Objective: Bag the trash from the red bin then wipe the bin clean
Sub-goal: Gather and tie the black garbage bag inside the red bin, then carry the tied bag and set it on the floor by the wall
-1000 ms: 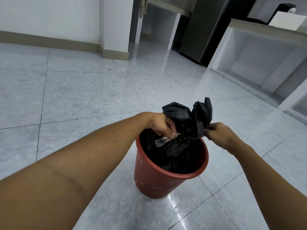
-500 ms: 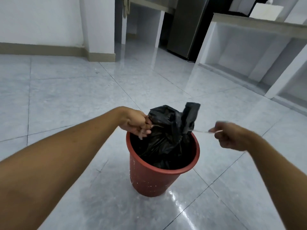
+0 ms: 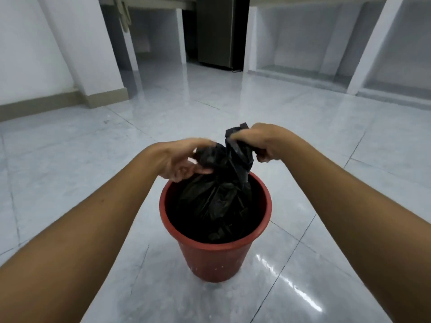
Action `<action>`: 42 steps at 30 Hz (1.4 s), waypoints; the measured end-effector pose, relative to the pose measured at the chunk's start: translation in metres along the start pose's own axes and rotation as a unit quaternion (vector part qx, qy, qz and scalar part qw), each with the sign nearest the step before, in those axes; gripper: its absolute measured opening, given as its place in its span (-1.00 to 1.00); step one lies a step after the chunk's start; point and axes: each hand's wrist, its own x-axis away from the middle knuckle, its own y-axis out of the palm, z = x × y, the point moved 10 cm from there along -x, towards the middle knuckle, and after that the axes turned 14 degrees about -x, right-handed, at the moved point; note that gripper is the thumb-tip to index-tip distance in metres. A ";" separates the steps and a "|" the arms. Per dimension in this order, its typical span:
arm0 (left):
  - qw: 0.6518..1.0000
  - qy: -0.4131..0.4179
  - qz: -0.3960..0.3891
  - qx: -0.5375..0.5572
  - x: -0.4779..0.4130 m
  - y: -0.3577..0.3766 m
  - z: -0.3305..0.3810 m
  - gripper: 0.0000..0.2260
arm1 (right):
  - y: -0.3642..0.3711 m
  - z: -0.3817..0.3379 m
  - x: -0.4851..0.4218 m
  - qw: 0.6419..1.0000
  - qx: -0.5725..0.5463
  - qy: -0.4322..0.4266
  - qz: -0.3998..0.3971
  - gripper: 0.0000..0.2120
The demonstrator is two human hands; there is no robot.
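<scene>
i see two bare forearms, no sleeves, watch or bracelet on either. left hand (image 3: 182, 159) and right hand (image 3: 263, 143) wear no gloves or rings. the left hand's fingers look motion-blurred.

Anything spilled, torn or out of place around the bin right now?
Nothing stands out. The red bin stands upright on the tiled floor, the black trash bag sits inside it, gathered at the top by the left hand and right hand. No spill or tear shows.
</scene>
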 end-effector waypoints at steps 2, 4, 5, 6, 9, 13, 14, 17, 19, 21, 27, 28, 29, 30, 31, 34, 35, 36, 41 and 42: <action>0.996 0.014 0.029 -0.084 0.002 -0.012 -0.002 -0.84 | -0.013 0.001 -0.011 0.999 -0.048 -0.013 0.014 -0.77; 0.990 0.030 0.065 -0.121 0.013 -0.029 -0.002 -0.82 | -0.021 -0.001 -0.010 0.998 -0.054 0.012 -0.007 -0.84; 0.990 0.035 0.066 -0.118 0.026 -0.035 0.001 -0.83 | -0.023 -0.008 -0.004 0.998 -0.038 0.031 -0.025 -0.87; 0.991 0.038 0.059 -0.116 0.040 -0.041 0.005 -0.84 | -0.023 -0.017 0.003 0.998 -0.024 0.047 -0.046 -0.89; 0.989 0.018 0.075 -0.128 0.090 -0.072 0.025 -0.84 | -0.018 -0.055 0.029 0.990 -0.016 0.095 -0.105 -0.91; 0.994 -0.024 0.090 -0.050 0.177 -0.128 0.067 -0.78 | -0.036 -0.159 0.067 0.988 0.043 0.098 -0.111 -0.89; 0.994 -0.023 0.106 -0.011 0.199 -0.144 0.078 -0.75 | -0.042 -0.190 0.074 0.991 0.038 0.083 -0.100 -0.90; 0.979 0.004 0.182 0.092 0.293 -0.212 0.128 -0.72 | -0.066 -0.309 0.106 0.996 -0.032 0.056 -0.066 -0.97; 0.958 0.034 0.249 0.138 0.358 -0.265 0.164 -0.80 | -0.075 -0.386 0.131 0.994 -0.081 0.047 -0.049 -0.88; 0.937 0.065 0.303 0.162 0.425 -0.329 0.204 -0.76 | -0.078 -0.469 0.158 0.993 -0.101 0.029 -0.047 -0.80; 0.921 0.110 0.352 0.129 0.579 -0.469 0.270 -0.80 | -0.054 -0.671 0.223 0.992 -0.107 -0.039 -0.053 -0.74; 0.916 0.106 0.360 0.139 0.595 -0.488 0.267 -0.86 | -0.044 -0.695 0.228 0.991 -0.109 -0.046 -0.064 -0.73; 0.911 0.103 0.364 0.162 0.606 -0.502 0.262 -0.91 | -0.036 -0.714 0.231 0.990 -0.107 -0.052 -0.074 -0.73; 0.904 0.105 0.369 0.190 0.618 -0.519 0.256 -0.87 | -0.024 -0.734 0.232 0.989 -0.111 -0.055 -0.083 -0.72; 0.896 0.110 0.368 0.223 0.627 -0.536 0.249 -0.81 | -0.011 -0.752 0.231 0.988 -0.113 -0.060 -0.090 -0.73; 0.871 0.115 0.366 0.308 0.641 -0.578 0.223 -0.75 | 0.028 -0.797 0.225 0.983 -0.126 -0.084 -0.103 -0.79; 0.862 0.114 0.368 0.328 0.642 -0.594 0.213 -0.76 | 0.043 -0.811 0.220 0.981 -0.133 -0.090 -0.110 -0.80; 0.859 0.108 0.369 0.339 0.641 -0.596 0.208 -0.77 | 0.047 -0.812 0.218 0.980 -0.139 -0.089 -0.113 -0.77; 0.859 0.062 0.428 0.273 0.625 -0.659 0.162 -0.78 | 0.119 -0.845 0.170 0.978 -0.025 -0.125 -0.164 -0.67; 0.864 0.046 0.439 0.243 0.618 -0.677 0.153 -0.78 | 0.138 -0.856 0.156 0.973 0.037 -0.144 -0.178 -0.68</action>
